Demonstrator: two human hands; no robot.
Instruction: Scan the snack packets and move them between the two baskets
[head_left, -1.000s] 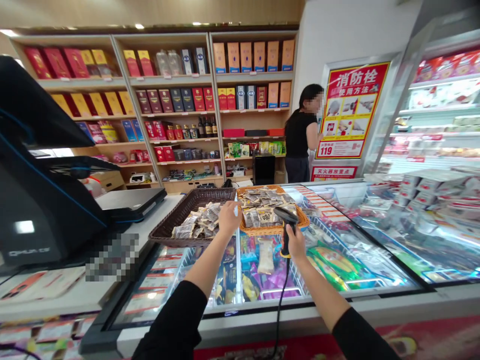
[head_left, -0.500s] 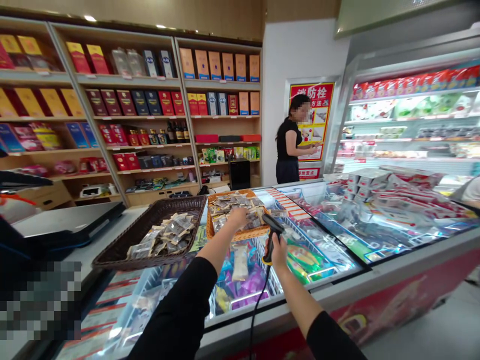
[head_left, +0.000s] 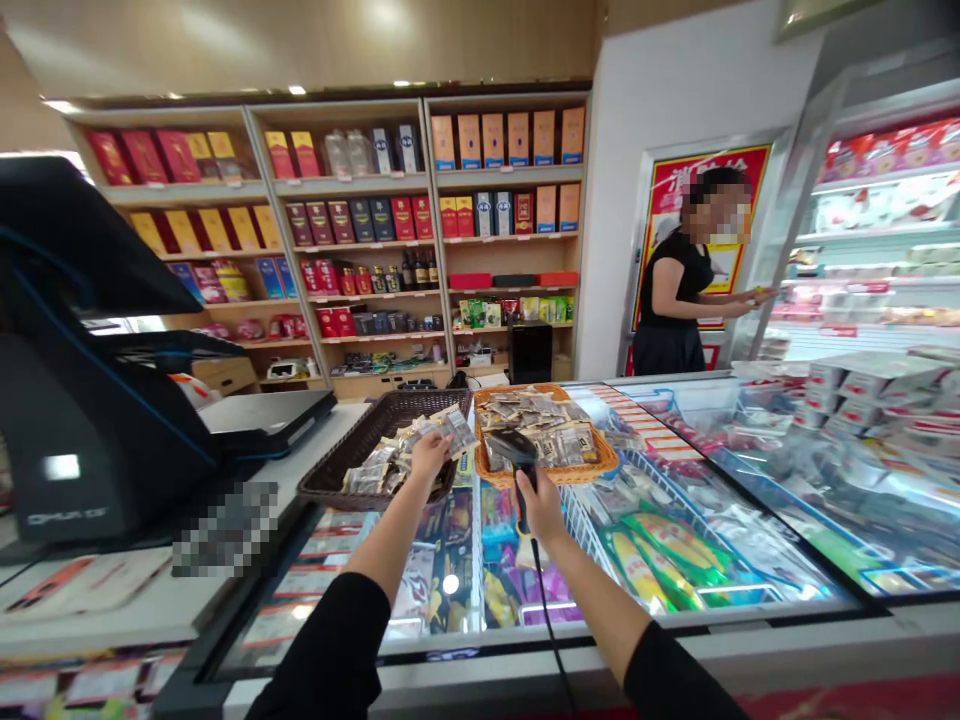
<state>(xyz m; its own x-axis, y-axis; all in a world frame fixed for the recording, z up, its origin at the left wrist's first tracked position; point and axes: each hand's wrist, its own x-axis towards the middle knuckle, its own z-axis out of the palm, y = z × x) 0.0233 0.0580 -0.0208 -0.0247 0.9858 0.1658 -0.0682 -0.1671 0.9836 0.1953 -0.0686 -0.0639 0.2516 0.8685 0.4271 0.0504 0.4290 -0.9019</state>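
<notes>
My left hand (head_left: 430, 458) is closed on a small flat packet (head_left: 455, 430) with a clear front, above the dark brown wicker basket (head_left: 330, 452). Several similar packets (head_left: 367, 478) lie heaped in that basket. In my right hand (head_left: 540, 502) is a black barcode scanner (head_left: 519, 458), its cable hanging down toward me. The scanner's head is in front of the orange wicker basket (head_left: 611, 462), which holds more of these packets (head_left: 570, 440). Both baskets rest on the glass top of a chest freezer.
The chest freezer (head_left: 525, 632) holds bagged goods in wire baskets. On the left stand a checkout terminal (head_left: 97, 400) and a flat scale (head_left: 262, 415). A person in black (head_left: 679, 280) stands beyond the freezer. Boxed goods fill the shelves (head_left: 352, 250) behind.
My left hand has moved from the orange basket to above the dark one, now with a packet. The scanner has shifted over the orange basket's front. The view has turned left.
</notes>
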